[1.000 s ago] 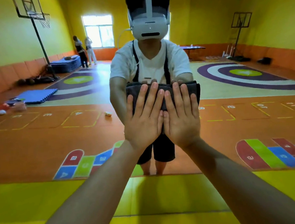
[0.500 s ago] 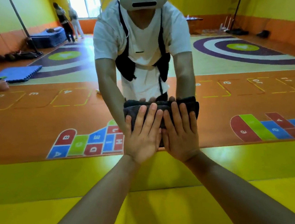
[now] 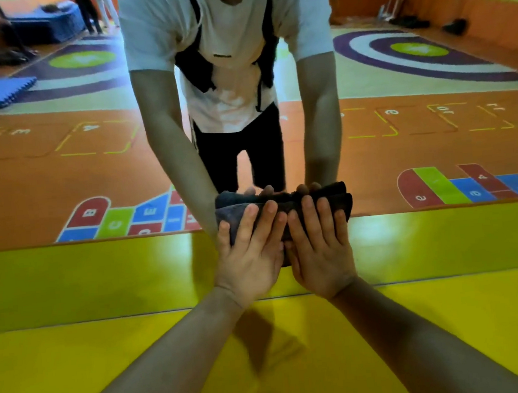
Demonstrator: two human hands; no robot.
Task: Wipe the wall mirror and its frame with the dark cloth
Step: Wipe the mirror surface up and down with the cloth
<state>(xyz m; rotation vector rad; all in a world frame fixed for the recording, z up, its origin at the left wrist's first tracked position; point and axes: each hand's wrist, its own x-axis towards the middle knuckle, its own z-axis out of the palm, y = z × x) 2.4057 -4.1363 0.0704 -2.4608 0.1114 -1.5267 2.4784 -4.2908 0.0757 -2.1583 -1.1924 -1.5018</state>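
Left hand [image 3: 250,256] and right hand [image 3: 319,253] lie side by side, touching, fingers straight, pressing flat on the folded dark cloth [image 3: 345,205]. The cloth bears against the wall mirror [image 3: 93,179], near the middle of its lower edge.

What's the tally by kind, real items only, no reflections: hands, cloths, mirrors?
hands: 2 (left hand, right hand, both pressed flat on the cloth)
dark cloth: 1
wall mirror: 1
total: 4
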